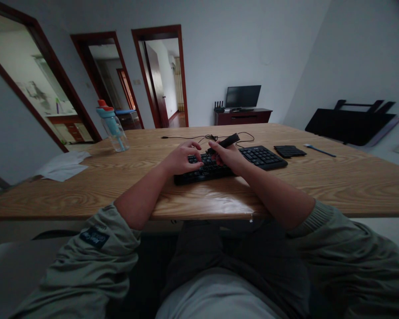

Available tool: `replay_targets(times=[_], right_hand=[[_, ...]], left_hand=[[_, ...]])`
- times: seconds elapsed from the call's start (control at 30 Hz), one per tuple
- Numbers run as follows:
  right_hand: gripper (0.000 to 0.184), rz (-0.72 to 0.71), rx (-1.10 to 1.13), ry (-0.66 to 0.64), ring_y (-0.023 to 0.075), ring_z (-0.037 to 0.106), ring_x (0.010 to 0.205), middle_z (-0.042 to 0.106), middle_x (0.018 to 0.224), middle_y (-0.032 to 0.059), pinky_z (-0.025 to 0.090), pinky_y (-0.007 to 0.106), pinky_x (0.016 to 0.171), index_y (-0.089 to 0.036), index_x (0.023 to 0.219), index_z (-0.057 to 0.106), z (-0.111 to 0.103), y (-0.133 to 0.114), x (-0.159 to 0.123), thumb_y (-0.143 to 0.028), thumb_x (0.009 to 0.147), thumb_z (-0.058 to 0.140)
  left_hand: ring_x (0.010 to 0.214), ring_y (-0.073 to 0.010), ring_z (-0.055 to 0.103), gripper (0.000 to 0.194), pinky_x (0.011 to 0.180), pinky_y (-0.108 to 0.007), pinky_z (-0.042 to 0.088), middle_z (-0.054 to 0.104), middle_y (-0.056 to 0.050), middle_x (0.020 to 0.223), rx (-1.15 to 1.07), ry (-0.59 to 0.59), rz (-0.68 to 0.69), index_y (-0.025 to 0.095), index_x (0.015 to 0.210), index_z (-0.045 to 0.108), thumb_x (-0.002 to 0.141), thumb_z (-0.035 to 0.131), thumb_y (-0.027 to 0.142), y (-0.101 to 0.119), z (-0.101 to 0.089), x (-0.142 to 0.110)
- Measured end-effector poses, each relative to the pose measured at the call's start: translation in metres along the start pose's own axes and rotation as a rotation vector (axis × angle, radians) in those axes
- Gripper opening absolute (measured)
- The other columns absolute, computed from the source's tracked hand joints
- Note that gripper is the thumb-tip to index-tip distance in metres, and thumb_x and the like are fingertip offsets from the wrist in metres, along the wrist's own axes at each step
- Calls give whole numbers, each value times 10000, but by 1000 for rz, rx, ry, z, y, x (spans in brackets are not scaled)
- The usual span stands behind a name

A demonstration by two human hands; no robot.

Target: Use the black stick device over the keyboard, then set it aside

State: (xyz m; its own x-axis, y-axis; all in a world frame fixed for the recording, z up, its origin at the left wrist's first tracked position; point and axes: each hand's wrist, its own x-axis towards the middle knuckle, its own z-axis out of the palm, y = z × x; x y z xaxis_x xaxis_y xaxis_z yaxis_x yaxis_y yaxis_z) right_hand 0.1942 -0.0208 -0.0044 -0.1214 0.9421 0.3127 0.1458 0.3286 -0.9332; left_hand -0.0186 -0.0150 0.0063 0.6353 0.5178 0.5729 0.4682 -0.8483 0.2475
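A black keyboard (262, 156) lies on the wooden table in front of me, partly hidden by both hands. My right hand (226, 156) is closed around a black bar-shaped tool (229, 141), which slants up to the right above the keys; its exact kind is unclear. Over the left part of the keyboard hovers my left hand (185, 158), with its fingers curved and a gap between thumb and forefinger. I see nothing in it. Whether its fingertips touch the keys cannot be made out. Behind the keyboard runs a thin black cable (211, 137), bunched in the middle.
On the table (126, 195), a flat black ribbed item (290, 151) and a blue brush (321, 150) lie to the right. White tissues (64, 166) and a clear bottle with a red-and-blue lid (115, 128) are at the left. A monitor (243, 96) stands beyond on a cabinet.
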Motion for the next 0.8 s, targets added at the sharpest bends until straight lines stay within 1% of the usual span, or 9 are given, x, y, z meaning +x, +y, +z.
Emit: replay_targets(times=[0.17,0.23,0.37,0.5,0.57,0.7,0.8], right_hand=[[423,-32,28,-37,79,462,442,552,585,-15,369,196,400,-182,759,558,0,4,1,-586,841,653],[424,-48,42,-43,76,461,435,550,577,-16,366,191,392,-180,754,556,0,5,1,-582,840,658],[400,-32,37,-21,70,457,416,559,573,-17,350,185,374,-178,768,563,1,2,0,-555,846,670],[389,-18,12,-3,65,451,407,548,558,-20,348,180,371,-173,741,557,2,-1,-1,-527,865,660],[381,-6,6,-8,66,457,412,549,558,-20,353,175,373,-172,745,558,2,-2,-1,-517,875,652],[327,21,-4,-44,74,480,429,555,566,-23,376,169,381,-176,822,586,0,0,-1,-490,888,650],[311,57,-34,-75,81,491,430,560,568,-17,384,174,378,-178,840,595,0,0,-1,-479,905,634]], left_hand=[[1093,-217,605,71,1026,-402,455,604,-77,1126,73,77,-52,190,790,699,813,703,257,-9,-1,0],[1095,-221,605,77,1023,-405,457,605,-79,1126,85,84,-46,189,801,706,812,705,265,-11,-1,0],[1074,-218,614,87,1003,-403,474,603,-77,1127,63,21,-11,194,791,719,801,720,281,-9,-1,-1],[1076,-211,616,80,995,-389,480,608,-74,1123,31,-29,10,195,765,722,794,724,269,-5,0,0],[1065,-210,620,85,994,-386,478,613,-76,1119,35,-20,-3,191,765,723,799,718,269,-6,1,0],[1048,-213,622,96,992,-393,475,623,-70,1120,84,5,-83,199,791,736,808,716,291,-12,0,-1],[1021,-206,630,103,968,-373,484,635,-63,1101,73,-67,-86,206,803,753,803,722,305,-13,-1,0]])
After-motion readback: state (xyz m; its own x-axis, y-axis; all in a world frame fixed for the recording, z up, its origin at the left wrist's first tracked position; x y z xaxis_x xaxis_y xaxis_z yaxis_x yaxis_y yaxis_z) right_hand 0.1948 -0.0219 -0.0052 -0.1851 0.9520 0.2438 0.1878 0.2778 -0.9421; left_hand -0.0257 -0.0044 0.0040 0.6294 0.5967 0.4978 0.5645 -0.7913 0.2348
